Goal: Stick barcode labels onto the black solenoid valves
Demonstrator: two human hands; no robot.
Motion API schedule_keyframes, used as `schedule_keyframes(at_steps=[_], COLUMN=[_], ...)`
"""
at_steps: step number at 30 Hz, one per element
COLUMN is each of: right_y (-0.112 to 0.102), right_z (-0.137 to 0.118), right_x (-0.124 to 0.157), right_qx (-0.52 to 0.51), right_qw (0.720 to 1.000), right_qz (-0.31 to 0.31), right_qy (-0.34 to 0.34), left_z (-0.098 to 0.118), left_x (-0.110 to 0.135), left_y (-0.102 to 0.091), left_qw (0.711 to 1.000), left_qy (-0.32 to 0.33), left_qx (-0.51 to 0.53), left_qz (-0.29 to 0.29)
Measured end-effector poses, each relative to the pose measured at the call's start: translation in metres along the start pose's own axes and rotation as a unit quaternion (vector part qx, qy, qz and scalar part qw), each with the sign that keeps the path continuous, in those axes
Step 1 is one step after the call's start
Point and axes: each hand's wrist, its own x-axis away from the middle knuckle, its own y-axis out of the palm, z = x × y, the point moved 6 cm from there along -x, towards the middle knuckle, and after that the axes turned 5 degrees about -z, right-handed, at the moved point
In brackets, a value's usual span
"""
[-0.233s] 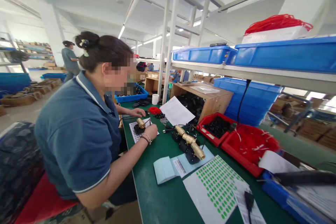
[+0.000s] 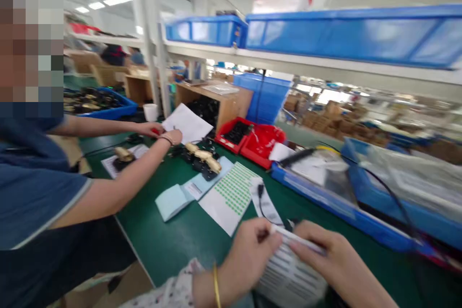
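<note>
Both my hands are low in the view over the green table (image 2: 173, 240). My left hand (image 2: 249, 255), with a gold bangle on its wrist, is closed in a pinch on the upper left edge of a white label sheet (image 2: 288, 272) printed with rows of barcodes. My right hand (image 2: 332, 260) lies along the sheet's right side with its fingers closed on the top edge. The sheet is held just above the table edge. Motion blur softens the fingertips.
A co-worker in a blue shirt (image 2: 29, 187) sits at my left, one hand (image 2: 172, 136) reaching toward brass fittings (image 2: 202, 156). A sheet of green dot stickers (image 2: 231, 195), a pale blue pad (image 2: 173, 200), red bins (image 2: 252, 140) and blue trays (image 2: 325, 202) lie ahead.
The view has swung right and down. My two hands, holding the label sheet, have come into view. The co-worker's arm now reaches farther across the table.
</note>
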Motion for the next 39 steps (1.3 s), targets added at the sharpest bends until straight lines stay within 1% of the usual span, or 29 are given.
schedule_keyframes(at_steps=[1,2,4,7,10,14,17,19,21,25,27,29,30,31,32,33,34,35,36,37,39], right_y=[0.004,0.007,0.013,0.02,0.03,0.035,0.035,0.035,0.035,0.036,0.036,0.035,0.033,0.028,0.022,0.015,0.009,0.005,0.004,0.006,0.013], right_z=[0.008,0.012,0.018,0.027,0.035,0.038,0.037,0.037,0.038,0.04,0.041,0.041,0.04,0.04,0.038,0.036,0.032,0.028,0.026,0.025,0.023], right_x=[0.008,0.012,0.014,0.014,0.019,0.026,0.027,0.028,0.028,0.03,0.03,0.031,0.031,0.031,0.032,0.033,0.036,0.038,0.039,0.04,0.039], right_qx=[-0.074,-0.142,-0.241,-0.337,-0.399,-0.438,-0.467,-0.464,-0.451,-0.442,-0.44,-0.42,-0.389,-0.335,-0.26,-0.175,-0.094,-0.035,-0.009,-0.015,-0.083], right_qw=[0.995,0.985,0.963,0.931,0.902,0.884,0.868,0.868,0.874,0.879,0.881,0.891,0.907,0.929,0.951,0.965,0.967,0.962,0.956,0.953,0.95], right_qz=[-0.022,-0.03,-0.02,0.0,-0.01,-0.047,-0.063,-0.059,-0.048,-0.038,-0.038,-0.033,-0.017,0.015,0.06,0.112,0.16,0.193,0.206,0.205,0.19], right_qy=[0.06,0.094,0.119,0.142,0.164,0.156,0.156,0.166,0.174,0.176,0.173,0.167,0.161,0.157,0.157,0.163,0.174,0.19,0.209,0.225,0.231], left_z=[-0.005,-0.008,-0.011,-0.016,-0.021,-0.023,-0.023,-0.024,-0.025,-0.031,-0.033,-0.033,-0.033,-0.032,-0.032,-0.031,-0.03,-0.028,-0.027,-0.025,-0.022], left_x=[0.004,0.005,0.001,-0.006,-0.005,-0.004,-0.005,-0.006,-0.005,-0.004,-0.004,-0.004,-0.005,-0.005,-0.006,-0.007,-0.008,-0.009,-0.009,-0.01,-0.011], left_y=[0.007,0.01,0.009,0.005,0.006,0.007,0.008,0.008,0.01,0.013,0.015,0.017,0.018,0.019,0.019,0.019,0.019,0.019,0.019,0.019,0.019], left_qw=[1.0,0.998,0.995,0.987,0.983,0.983,0.982,0.978,0.973,0.96,0.957,0.958,0.96,0.962,0.966,0.971,0.975,0.98,0.984,0.988,0.993], left_qy=[-0.023,-0.045,-0.082,-0.131,-0.154,-0.16,-0.167,-0.18,-0.196,-0.226,-0.234,-0.231,-0.226,-0.219,-0.208,-0.194,-0.177,-0.16,-0.142,-0.123,-0.091], left_qx=[0.017,0.033,0.055,0.08,0.089,0.083,0.084,0.097,0.119,0.159,0.168,0.167,0.163,0.157,0.149,0.139,0.128,0.117,0.105,0.095,0.078], left_qz=[0.005,0.001,-0.019,-0.038,-0.038,-0.036,-0.036,-0.036,-0.035,-0.034,-0.035,-0.035,-0.035,-0.034,-0.032,-0.029,-0.026,-0.024,-0.022,-0.02,-0.017])
